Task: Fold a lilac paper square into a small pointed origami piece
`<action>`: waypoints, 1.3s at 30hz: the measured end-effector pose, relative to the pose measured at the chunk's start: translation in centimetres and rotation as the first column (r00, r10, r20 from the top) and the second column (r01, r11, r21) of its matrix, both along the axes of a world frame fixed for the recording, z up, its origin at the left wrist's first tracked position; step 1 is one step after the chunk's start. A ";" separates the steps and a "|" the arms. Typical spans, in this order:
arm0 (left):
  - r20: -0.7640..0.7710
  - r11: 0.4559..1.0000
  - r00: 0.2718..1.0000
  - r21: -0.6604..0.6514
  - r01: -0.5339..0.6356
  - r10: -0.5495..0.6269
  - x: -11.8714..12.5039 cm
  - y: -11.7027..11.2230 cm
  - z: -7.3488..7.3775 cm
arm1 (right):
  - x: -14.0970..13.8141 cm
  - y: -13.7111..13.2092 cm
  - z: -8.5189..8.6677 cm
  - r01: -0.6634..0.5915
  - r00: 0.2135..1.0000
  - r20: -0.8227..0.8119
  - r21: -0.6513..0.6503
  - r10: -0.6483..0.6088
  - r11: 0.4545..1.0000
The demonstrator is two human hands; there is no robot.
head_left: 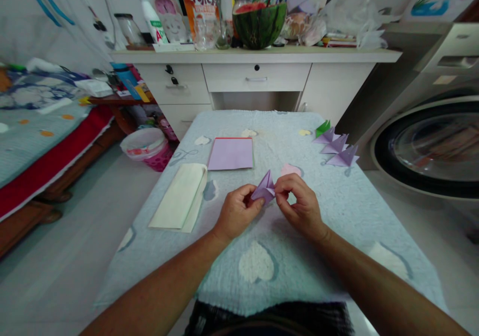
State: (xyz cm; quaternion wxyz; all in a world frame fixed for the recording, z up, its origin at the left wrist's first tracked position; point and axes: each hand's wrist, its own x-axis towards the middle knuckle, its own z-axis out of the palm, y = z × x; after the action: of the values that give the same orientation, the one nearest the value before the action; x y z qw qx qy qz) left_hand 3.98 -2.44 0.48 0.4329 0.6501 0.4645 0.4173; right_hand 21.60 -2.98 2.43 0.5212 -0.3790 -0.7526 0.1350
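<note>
A folded purple origami piece (264, 190) with pointed tips is held above the middle of the table. My left hand (237, 210) grips its left side between thumb and fingers. At its right edge, the thumb and forefinger of my right hand (300, 204) pinch a tip of the paper. Beyond my hands lies a stack of square paper (231, 154), purple on top with a red edge showing at the back. Toward the table's far right corner stand several finished-looking folded pieces, purple ones (342, 155) and a green one (323, 128).
A folded pale-yellow paper sheet (180, 196) lies left of my hands on the heart-patterned tablecloth (258, 262). Behind the table a white cabinet (258, 77) bears a cut watermelon (259, 26) and jars. A pink bin (149, 146) stands left, a washing machine (430, 111) right.
</note>
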 end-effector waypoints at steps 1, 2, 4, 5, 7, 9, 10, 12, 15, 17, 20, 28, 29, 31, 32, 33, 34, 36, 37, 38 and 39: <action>0.039 1.000 0.999 -0.028 0.011 -0.010 0.0 0.1 0.0 | 0.0 0.0 0.0 -0.017 1.000 0.003 -0.001 0.017 1.000; 0.089 0.998 0.996 -0.058 0.027 -0.021 0.0 0.2 -0.1 | 0.0 -0.1 0.1 -0.030 1.000 0.004 -0.001 0.030 1.000; 0.203 0.992 0.978 -0.111 0.063 -0.039 0.0 0.3 -0.1 | 0.0 -0.1 0.1 -0.042 0.999 0.009 -0.005 0.042 0.999; 0.255 0.988 0.966 -0.134 0.075 -0.039 0.0 0.4 0.0 | 0.0 -0.2 0.1 -0.048 0.999 0.017 -0.001 0.048 0.999; 0.336 0.981 0.942 -0.174 0.083 -0.020 0.1 0.5 0.2 | 0.0 -0.2 0.2 -0.072 0.996 0.045 0.017 0.071 0.997; 0.378 0.976 0.926 -0.206 0.069 0.015 0.1 0.5 0.6 | 0.1 -0.3 0.1 -0.115 0.991 0.078 0.032 0.113 0.993; 0.390 0.974 0.920 -0.220 0.058 0.034 0.2 0.5 0.7 | 0.1 -0.3 0.1 -0.136 0.987 0.089 0.036 0.133 0.990; 0.414 0.969 0.908 -0.243 0.046 0.060 0.2 0.6 0.9 | 0.1 -0.3 -0.1 -0.164 0.981 0.107 0.038 0.159 0.986; 0.465 0.960 0.884 -0.267 0.081 0.055 0.0 0.7 1.0 | 0.1 -0.2 -0.4 -0.182 0.975 0.139 0.058 0.173 0.982; 0.500 0.951 0.865 -0.284 0.122 0.038 -0.2 0.9 0.8 | 0.1 -0.1 -0.4 -0.185 0.973 0.155 0.071 0.172 0.980; 0.564 0.931 0.825 -0.318 0.180 0.033 -0.5 0.9 0.6 | 0.1 0.0 -0.4 -0.191 0.969 0.177 0.085 0.174 0.978; 0.641 0.916 0.767 -0.326 0.235 0.032 -0.7 0.8 1.0 | 0.2 0.0 -0.7 -0.213 0.955 0.224 0.066 0.194 0.975; 0.613 0.919 0.789 -0.335 0.209 0.044 -0.6 0.8 1.0 | 0.2 0.0 -0.6 -0.220 0.954 0.222 0.059 0.202 0.974; 0.552 0.928 0.831 -0.340 0.153 0.065 -0.6 0.9 0.8 | 0.2 0.0 -0.5 -0.247 0.948 0.214 0.036 0.234 0.968; 0.526 0.934 0.847 -0.335 0.127 0.074 -0.5 0.9 0.6 | 0.3 0.0 -0.3 -0.266 0.945 0.205 0.020 0.256 0.964; 0.506 0.939 0.859 -0.327 0.105 0.080 -0.5 1.0 0.5 | 0.3 0.0 -0.2 -0.285 0.941 0.191 -0.001 0.280 0.958; 0.489 0.943 0.868 -0.320 0.087 0.086 -0.5 1.0 0.4 | 0.3 -0.1 0.0 -0.299 0.939 0.169 -0.031 0.300 0.954; 0.461 0.949 0.883 -0.310 0.060 0.094 -0.5 1.0 0.4 | 0.3 -0.1 0.1 -0.283 0.950 0.103 -0.113 0.295 0.952; 0.448 0.951 0.889 -0.304 0.052 0.094 -0.5 1.0 0.4 | 0.3 -0.1 0.1 -0.250 0.963 0.060 -0.157 0.262 0.955; 0.436 0.954 0.895 -0.297 0.048 0.090 -0.5 1.0 0.4 | 0.3 -0.1 0.0 -0.205 0.977 0.017 -0.200 0.213 0.958; 0.426 0.956 0.901 -0.288 0.048 0.083 -0.5 0.9 0.5 | 0.3 0.0 -0.2 -0.158 0.987 -0.026 -0.245 0.156 0.957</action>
State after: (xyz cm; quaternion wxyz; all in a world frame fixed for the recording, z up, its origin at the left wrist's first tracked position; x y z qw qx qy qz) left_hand 3.47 -1.51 0.97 0.6127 0.4656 0.4188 0.4821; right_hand 21.90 -2.97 2.21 0.4603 -0.3793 -0.7560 0.2697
